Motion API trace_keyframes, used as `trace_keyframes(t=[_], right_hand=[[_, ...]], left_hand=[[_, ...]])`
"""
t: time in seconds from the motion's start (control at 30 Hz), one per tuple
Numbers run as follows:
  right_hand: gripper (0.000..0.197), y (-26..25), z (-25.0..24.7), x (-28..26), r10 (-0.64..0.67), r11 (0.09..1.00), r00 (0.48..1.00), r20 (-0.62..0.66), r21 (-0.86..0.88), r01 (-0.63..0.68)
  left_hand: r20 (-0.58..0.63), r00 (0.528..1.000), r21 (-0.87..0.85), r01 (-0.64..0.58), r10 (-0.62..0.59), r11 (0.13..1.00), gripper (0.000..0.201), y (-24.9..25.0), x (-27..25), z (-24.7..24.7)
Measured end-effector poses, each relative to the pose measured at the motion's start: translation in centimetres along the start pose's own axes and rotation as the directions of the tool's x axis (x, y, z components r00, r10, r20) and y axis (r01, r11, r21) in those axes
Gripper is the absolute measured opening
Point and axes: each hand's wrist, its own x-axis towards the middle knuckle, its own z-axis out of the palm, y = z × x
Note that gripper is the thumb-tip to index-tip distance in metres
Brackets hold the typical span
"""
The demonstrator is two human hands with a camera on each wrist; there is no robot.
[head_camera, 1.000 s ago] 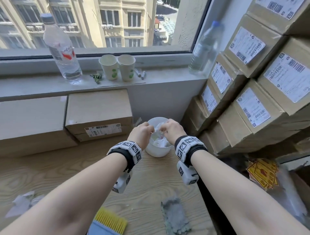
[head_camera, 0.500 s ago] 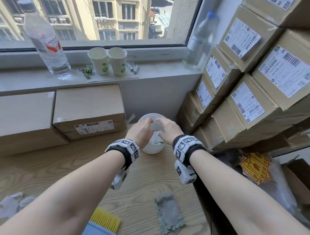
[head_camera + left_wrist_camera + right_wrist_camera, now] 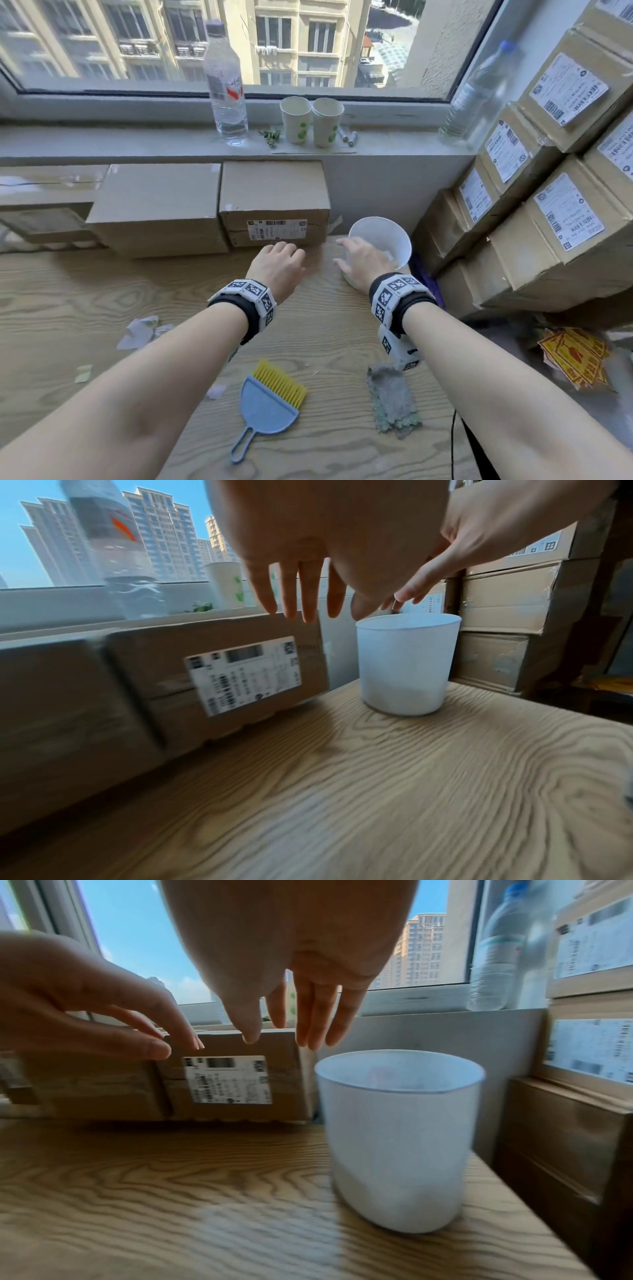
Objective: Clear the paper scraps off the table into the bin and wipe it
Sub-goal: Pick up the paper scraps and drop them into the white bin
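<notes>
Both hands lifted from bin (image 3: pixel 394 236), left hand (image 3: pixel 278 262) and right hand (image 3: pixel 361 260) empty, fingers spread, wooden table (image 3: pixel 335 342), paper scraps (image 3: pixel 138 332)

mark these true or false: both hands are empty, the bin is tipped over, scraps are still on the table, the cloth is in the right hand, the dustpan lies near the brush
1. Both hands are empty. True: the left hand and right hand show straight fingers holding nothing.
2. The bin is tipped over. False: the white bin stands upright on the table.
3. Paper scraps remain on the table. True: paper scraps lie to the left.
4. The cloth is in the right hand. False: the grey cloth lies on the table, untouched.
5. The dustpan lies near the brush. True: the blue dustpan touches the yellow brush.
</notes>
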Motion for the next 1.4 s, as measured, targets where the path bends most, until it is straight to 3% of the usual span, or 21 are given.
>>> trace_keyframes(t=[0.17,0.43,0.67,0.8,0.87,0.97,1.13,1.23,1.3,1.4], right_hand=[[0.043,-8.3,3.6,-0.7,-0.123,0.992,0.991,0.042,0.014,0.123],[0.044,-19.7,11.3,-1.4,-0.248,0.967,0.946,0.207,-0.011,0.256],[0.049,-25.1,17.5,-1.1,-0.243,0.966,0.915,0.323,-0.006,0.259],[0.064,-26.7,20.5,-0.5,-0.246,0.962,0.894,0.373,-0.015,0.271],[0.070,-27.3,21.8,-0.3,-0.248,0.963,0.887,0.390,-0.001,0.270],[0.073,-27.9,23.4,0.2,-0.268,0.957,0.878,0.395,0.007,0.289],[0.047,-28.7,24.3,0.1,-0.309,0.932,0.847,0.432,-0.039,0.360],[0.035,-28.8,24.6,0.1,-0.271,0.960,0.868,0.416,0.048,0.277],[0.031,-28.7,25.1,0.1,-0.254,0.964,0.873,0.416,0.041,0.261],[0.020,-28.4,25.3,-0.3,-0.234,0.968,0.892,0.386,0.012,0.249]], left_hand=[[0.064,0.991,0.038,0.113,-0.116,0.993,0.017,-5.6,-7.8,0.5],[0.193,0.927,0.009,0.326,-0.321,0.945,0.030,-14.6,-19.8,4.5],[0.243,0.882,-0.125,0.440,-0.403,0.889,0.045,-18.3,-24.6,8.0],[0.247,0.863,-0.107,0.476,-0.441,0.873,0.057,-19.6,-25.3,9.3],[0.200,0.873,-0.085,0.467,-0.444,0.880,0.063,-20.1,-25.5,9.5],[0.253,0.875,-0.084,0.445,-0.413,0.891,0.056,-20.4,-26.5,10.4],[0.290,0.894,-0.091,0.382,-0.342,0.920,0.056,-20.4,-28.2,12.4],[0.233,0.926,-0.114,0.329,-0.296,0.938,0.051,-20.5,-28.7,13.1],[0.185,0.950,-0.131,0.277,-0.251,0.952,0.036,-20.6,-28.7,13.1],[0.183,0.958,-0.151,0.249,-0.221,0.957,0.030,-20.6,-28.7,12.5]])
